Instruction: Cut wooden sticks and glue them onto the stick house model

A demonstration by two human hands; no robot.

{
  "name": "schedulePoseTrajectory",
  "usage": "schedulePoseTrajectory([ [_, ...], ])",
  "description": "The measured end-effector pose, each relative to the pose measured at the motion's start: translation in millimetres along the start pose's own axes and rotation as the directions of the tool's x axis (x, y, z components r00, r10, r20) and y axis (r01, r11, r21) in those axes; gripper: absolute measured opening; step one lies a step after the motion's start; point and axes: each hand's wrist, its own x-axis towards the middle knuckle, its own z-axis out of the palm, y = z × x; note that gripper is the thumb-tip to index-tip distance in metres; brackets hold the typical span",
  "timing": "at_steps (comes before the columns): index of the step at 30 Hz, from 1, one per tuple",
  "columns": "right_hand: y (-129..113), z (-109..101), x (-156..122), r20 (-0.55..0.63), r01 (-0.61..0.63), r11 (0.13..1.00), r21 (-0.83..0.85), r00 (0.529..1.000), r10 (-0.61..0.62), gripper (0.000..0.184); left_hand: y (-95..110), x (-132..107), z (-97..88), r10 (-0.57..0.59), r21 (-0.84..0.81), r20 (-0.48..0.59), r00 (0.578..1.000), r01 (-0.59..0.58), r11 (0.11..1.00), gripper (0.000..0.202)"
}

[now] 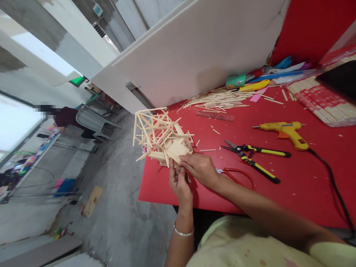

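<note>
A model built of thin wooden sticks stands at the left end of the red table, with an open lattice frame and a flat panel of side-by-side sticks. At the near edge of that panel, my left hand, a bracelet on its wrist, pinches the model with its fingertips. My right hand comes in from the right, fingers closed on the panel's near corner beside the left fingertips. Exactly what lies between the fingertips is partly hidden. Red-handled pliers lie just beyond my right wrist.
On the red table lie yellow-and-black shears, a corded yellow glue gun, a ruler, loose sticks and bagged sticks. A white panel rises behind. Further left, a person sits by a chair.
</note>
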Motion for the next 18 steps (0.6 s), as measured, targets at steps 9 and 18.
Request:
schedulePoseTrajectory([
  [9,0.0,0.7,0.7,-0.008,0.014,1.000,0.016,1.000,-0.014,0.025,-2.3,0.0,-2.3,0.010,-0.007,0.020,1.000,-0.010,1.000,0.063],
  [18,-1.7,-0.6,1.6,0.007,0.010,1.000,0.015,1.000,-0.010,0.026,-3.7,1.3,-3.2,0.006,-0.010,0.016,1.000,-0.006,1.000,0.066],
])
